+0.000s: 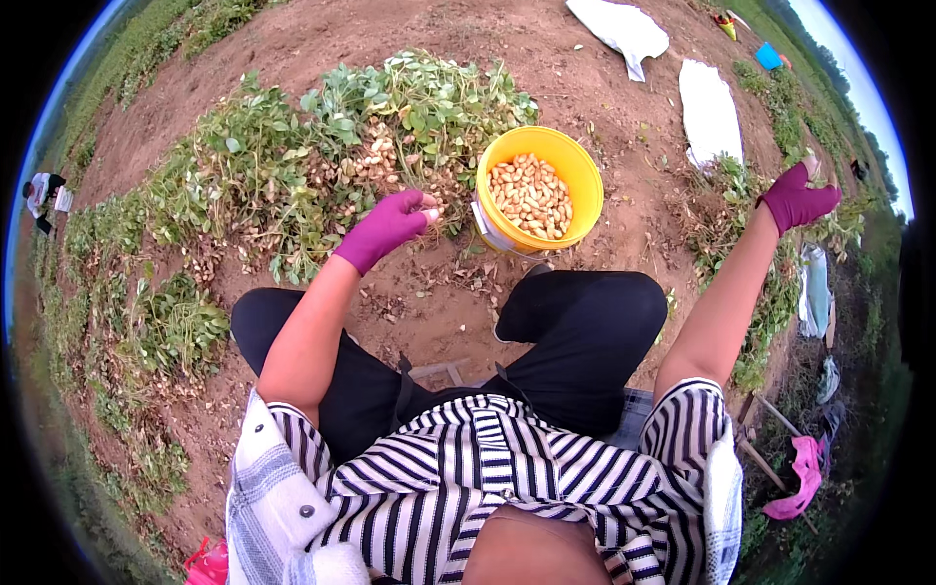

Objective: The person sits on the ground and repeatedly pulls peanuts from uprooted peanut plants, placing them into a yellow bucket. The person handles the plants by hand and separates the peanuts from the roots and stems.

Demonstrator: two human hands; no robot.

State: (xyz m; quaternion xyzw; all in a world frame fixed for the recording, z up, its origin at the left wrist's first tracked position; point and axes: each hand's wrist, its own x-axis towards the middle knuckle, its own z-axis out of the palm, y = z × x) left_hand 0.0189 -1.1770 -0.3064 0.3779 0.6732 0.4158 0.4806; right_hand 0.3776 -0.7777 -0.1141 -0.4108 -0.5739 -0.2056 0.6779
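My left hand [391,223], in a purple fingerless glove, is beside the pulled peanut plants [292,168], left of the yellow bucket [583,183]. Its thumb and fingertips are close together; whether something small is between them is not plain. Unshelled peanuts [530,196] lie inside the bucket. More pods [379,153] hang among the stems of the heap. My right hand [798,194], gloved alike, is stretched out to the far right over another pile of plants [724,205]. Its thumb is apart from the fingers, and nothing shows in it.
Two white sacks [618,29] [711,113] lie on the soil. A blue container [768,56] stands farther off. At the right are a wooden-handled tool [764,465] and pink cloth [798,482]. Another person [40,196] is far left. My knees flank bare soil.
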